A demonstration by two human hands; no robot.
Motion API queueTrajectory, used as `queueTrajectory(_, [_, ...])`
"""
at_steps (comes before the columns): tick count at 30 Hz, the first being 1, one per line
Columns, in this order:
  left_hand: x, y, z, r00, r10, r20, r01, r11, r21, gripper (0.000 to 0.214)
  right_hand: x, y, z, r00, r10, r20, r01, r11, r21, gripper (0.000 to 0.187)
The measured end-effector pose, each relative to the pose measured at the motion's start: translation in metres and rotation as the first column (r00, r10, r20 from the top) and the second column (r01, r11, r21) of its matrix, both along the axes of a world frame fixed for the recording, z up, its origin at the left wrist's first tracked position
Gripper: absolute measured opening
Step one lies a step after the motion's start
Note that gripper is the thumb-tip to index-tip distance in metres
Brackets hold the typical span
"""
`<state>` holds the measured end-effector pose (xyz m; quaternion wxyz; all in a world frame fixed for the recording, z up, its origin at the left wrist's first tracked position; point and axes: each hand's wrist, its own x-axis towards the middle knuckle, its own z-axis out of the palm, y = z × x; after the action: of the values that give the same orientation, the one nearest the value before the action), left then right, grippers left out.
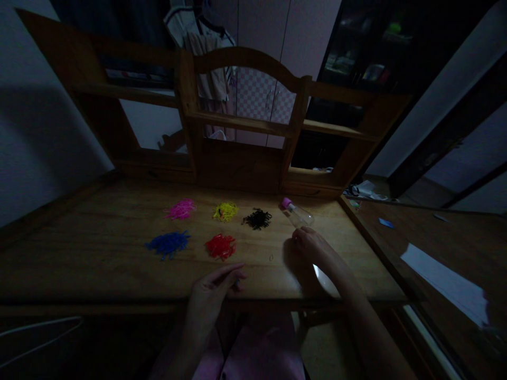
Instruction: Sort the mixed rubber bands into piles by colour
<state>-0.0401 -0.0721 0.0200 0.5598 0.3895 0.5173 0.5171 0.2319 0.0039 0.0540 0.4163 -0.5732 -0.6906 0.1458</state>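
Observation:
My left hand [216, 287] is above the table's front edge, fingers curled toward the thumb; a faint bluish spot shows at the fingertips, too small to name. My right hand [311, 241] is closed, fingertips pressed together just in front of a clear bottle [301, 215] with a pink cap [285, 202], lying on its side. What those fingers hold is hidden. Between the hands lies one small loop [271, 257]. Piles of small bands lie beyond: blue [168, 244], red [221, 246], pink [181, 209], yellow [225, 211] and black [257, 218].
A white dish-like object [327, 281] is partly covered by my right forearm. The wooden table [99, 243] has a shelf unit [241, 163] along its back. White paper [446, 282] and a blue packet [385, 222] lie on the surface to the right.

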Motion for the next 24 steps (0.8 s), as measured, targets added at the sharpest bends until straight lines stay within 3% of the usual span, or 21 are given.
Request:
queueTrajectory(4, [0.003,0.003,0.007,0.998,-0.021,0.056,0.022,1.000,-0.006,0.038,-0.011,-0.011,0.010,0.988,0.129,0.080,-0.119,0.986,-0.117,0.010])
queueTrajectory(7, [0.007,0.004,0.009,0.986,-0.097,0.137,0.101,0.994,-0.028,0.041,-0.037,-0.038,0.025,0.949,0.265,-0.168,-0.292,0.943,-0.159,0.007])
queueTrajectory(10, [0.012,0.000,0.011,0.971,-0.156,0.180,0.165,0.986,-0.039,0.032,-0.070,-0.067,0.032,0.844,0.242,-0.478,-0.395,0.885,-0.249,0.013])
queueTrajectory(13, [0.015,-0.008,0.013,0.965,-0.158,0.210,0.173,0.983,-0.055,0.023,-0.093,-0.086,0.028,0.799,0.139,-0.586,-0.364,0.886,-0.287,0.012])
queueTrajectory(18, [0.014,-0.015,0.020,0.961,-0.145,0.236,0.169,0.982,-0.083,0.024,-0.101,-0.097,0.026,0.873,0.097,-0.478,-0.226,0.949,-0.221,0.004])
queueTrajectory(21, [0.014,-0.014,0.022,0.945,-0.164,0.283,0.198,0.975,-0.098,0.027,-0.101,-0.097,0.026,0.857,0.141,-0.496,-0.257,0.951,-0.173,0.006])
queueTrajectory(24, [0.016,-0.014,0.018,0.903,-0.214,0.373,0.276,0.954,-0.120,0.028,-0.099,-0.096,0.022,0.799,0.129,-0.588,-0.305,0.929,-0.211,0.009])
